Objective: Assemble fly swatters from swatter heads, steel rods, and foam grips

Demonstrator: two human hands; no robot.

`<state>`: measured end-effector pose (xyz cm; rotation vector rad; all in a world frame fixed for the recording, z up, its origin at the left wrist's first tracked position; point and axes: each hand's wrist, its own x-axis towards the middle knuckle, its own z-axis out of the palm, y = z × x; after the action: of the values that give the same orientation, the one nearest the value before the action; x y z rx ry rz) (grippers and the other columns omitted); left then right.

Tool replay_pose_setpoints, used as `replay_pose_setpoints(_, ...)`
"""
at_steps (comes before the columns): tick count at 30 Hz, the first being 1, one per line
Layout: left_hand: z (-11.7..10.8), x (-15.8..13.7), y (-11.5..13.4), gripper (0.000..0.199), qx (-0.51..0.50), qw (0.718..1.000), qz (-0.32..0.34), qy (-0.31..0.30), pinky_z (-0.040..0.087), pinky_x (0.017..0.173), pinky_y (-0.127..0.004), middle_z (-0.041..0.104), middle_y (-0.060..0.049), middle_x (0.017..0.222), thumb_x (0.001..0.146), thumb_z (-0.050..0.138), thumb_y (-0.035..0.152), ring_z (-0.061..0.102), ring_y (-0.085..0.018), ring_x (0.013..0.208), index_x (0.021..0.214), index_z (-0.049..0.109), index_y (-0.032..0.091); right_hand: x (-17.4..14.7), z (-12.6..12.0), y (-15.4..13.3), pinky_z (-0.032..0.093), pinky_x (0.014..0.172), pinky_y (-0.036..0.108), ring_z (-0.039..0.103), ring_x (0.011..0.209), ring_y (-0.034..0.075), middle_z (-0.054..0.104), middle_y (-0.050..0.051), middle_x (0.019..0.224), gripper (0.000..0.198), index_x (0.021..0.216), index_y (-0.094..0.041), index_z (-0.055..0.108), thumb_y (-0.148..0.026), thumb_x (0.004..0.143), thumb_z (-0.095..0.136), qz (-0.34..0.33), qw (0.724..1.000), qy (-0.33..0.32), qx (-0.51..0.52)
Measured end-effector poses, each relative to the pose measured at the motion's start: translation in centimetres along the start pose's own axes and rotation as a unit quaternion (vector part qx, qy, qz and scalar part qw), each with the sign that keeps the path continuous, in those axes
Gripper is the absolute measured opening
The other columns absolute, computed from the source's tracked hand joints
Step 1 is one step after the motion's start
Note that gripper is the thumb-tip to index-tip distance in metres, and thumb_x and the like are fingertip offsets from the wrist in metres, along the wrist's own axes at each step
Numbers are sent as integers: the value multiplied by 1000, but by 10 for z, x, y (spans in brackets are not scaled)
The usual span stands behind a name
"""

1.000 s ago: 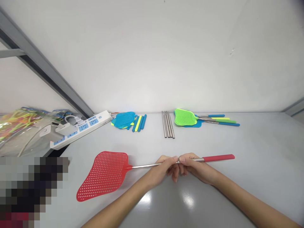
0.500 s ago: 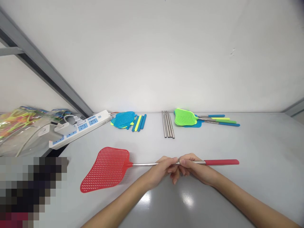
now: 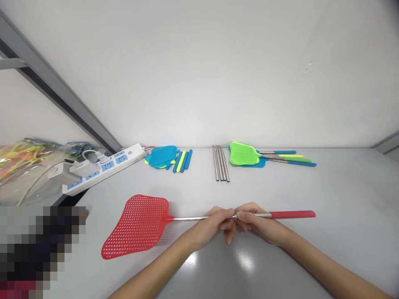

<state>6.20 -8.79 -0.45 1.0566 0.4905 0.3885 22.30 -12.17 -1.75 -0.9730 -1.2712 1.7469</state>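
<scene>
Left hand [image 3: 212, 222] and right hand [image 3: 258, 220] fingers pinch the red plastic swatter's [image 3: 139, 227] silver metal rod [image 3: 188, 218], lower middle; keep it straight.

From here, the red swatter [image 3: 190, 218] has tipped over the last second. Red grip [image 3: 293, 214] pointed a bit above 3 o'clock; now about dead on 3, reaching further out that way. Perforated head [image 3: 137, 226] rose toward 12 half a second ago, since dropped most of the way back, now just under 9. Sliver more metal tube [image 3: 264, 215] showing beside the grip. Left hand [image 3: 209, 226] and right hand [image 3: 260, 220] both slightly lower, toward 6; dangling fingers [image 3: 230, 238] too. Power strip [image 3: 107, 166] sits further toward 9 in view.
</scene>
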Motion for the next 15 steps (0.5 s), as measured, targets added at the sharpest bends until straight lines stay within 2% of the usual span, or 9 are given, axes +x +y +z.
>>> replay_pose_setpoints(5,-2,0,0,45,-13,1000,-5,0,35,59,-27,37,3,33,82,34,31,41,-11,44,39,26,19,-1,1,0,24,53,25,34,51,10,37,-3,48,33,50,-15,45,-30,79,46,3,1000,10,-2)
replay_pose_setpoints(15,-6,1,4,43,-59,998,-20,-25,33,54,-26,33,3,33,81,35,27,41,-10,41,40,27,18,0,3,0,23,51,25,34,50,10,38,-3,47,33,48,-16,44,-31,77,48,-3,1000,28,13)
